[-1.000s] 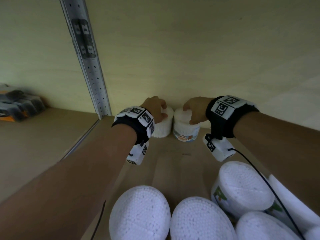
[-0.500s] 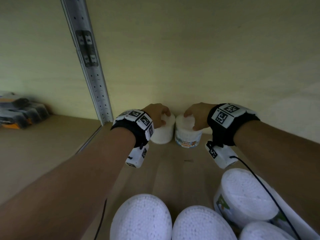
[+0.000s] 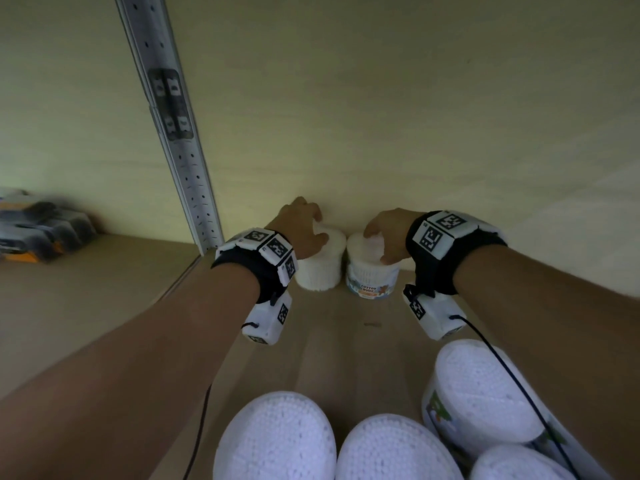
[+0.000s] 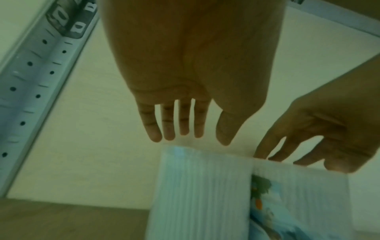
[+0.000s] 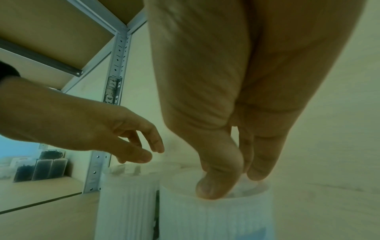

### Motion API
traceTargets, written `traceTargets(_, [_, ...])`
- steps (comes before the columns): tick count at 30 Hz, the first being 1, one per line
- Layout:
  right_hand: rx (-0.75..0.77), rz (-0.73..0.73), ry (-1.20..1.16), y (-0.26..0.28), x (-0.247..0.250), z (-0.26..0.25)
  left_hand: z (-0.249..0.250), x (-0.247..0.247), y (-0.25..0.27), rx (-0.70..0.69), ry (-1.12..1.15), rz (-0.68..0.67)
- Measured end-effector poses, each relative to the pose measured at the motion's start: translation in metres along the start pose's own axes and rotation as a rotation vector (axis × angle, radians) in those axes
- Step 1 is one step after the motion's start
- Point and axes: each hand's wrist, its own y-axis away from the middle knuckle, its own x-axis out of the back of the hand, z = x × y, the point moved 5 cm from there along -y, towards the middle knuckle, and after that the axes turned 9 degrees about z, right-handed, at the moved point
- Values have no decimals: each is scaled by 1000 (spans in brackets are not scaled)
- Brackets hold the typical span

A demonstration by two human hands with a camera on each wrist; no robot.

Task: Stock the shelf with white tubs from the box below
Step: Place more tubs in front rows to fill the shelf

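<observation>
Two white ribbed tubs stand side by side on the shelf board (image 3: 349, 355), against the back wall. My left hand (image 3: 304, 226) hovers just over the left tub (image 3: 320, 268) with its fingers straight and nothing in them. The left wrist view shows those fingertips (image 4: 156, 136) a little above the left tub's (image 4: 199, 194) top edge. My right hand (image 3: 384, 233) rests on the lid of the right tub (image 3: 372, 278), which carries a printed label. In the right wrist view my right hand's (image 5: 232, 183) thumb and fingers touch the right tub's (image 5: 216, 219) lid.
Several more white tubs (image 3: 277, 441) crowd the near foreground, one of them (image 3: 485, 393) under my right forearm. A perforated metal upright (image 3: 180, 143) rises left of the placed tubs. Dark boxes (image 3: 38, 233) sit on the neighbouring shelf at far left.
My left hand has come off the left tub's top and straightened its fingers. My right hand stays on the right tub. Both tubs stand where they were.
</observation>
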Motion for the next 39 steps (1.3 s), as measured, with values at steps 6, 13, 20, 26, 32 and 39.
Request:
traceTargets(6, [4,34,-5,-2,-2,1,3,-12,4,29,-156,4])
traceTargets(13, [-3,2,-18,-4,-1,0,7,-9,2,-66,-76,-193])
traceTargets(20, [7,1,-27,-2,-2,2,10,-7,5,-86,153,-266])
traceTargets(26, [5,-5,-51,1,1,3,7,-9,2,20,-50,-4])
traceTargets(32, [4,15,-53,2,0,3,10,-17,-2,2,-172,-56])
traceTargets(39, [-4,5,-61,1,0,3,14,-9,2,-91,-76,-291])
